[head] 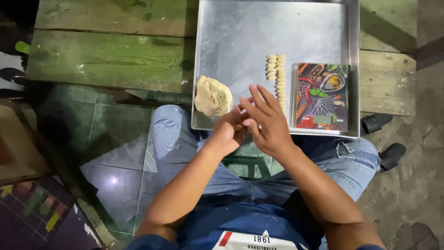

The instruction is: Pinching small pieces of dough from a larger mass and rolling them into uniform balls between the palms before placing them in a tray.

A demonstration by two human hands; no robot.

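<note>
Both hands met palm to palm just at the near edge of the metal tray; the left hand lay under, cupped, fingers curled up; the right hand lay over it, fingers straight & spread, pressed flat across the left palm; whatever sat between the palms was hidden, so couldn't tell if a bit of dough was held there.

The dough lump, pale tan & rough, sat in the tray's near corner just beyond the left hand, close to the fingertips but not touching; just beyond the right hand's fingertips ran two rows of small shaped dough pieces, side by side, the row nearer the right side longer, its near end reaching down behind the right fingers; to the right of those rows, close beside them, a printed board w/ pics of spices & herbs lay flat in the tray.

The tray rested on a worn green wooden bench, far side of both hands; under the forearms, knees in ripped blue jeans; tiled floor off to the left of the left arm.
</note>
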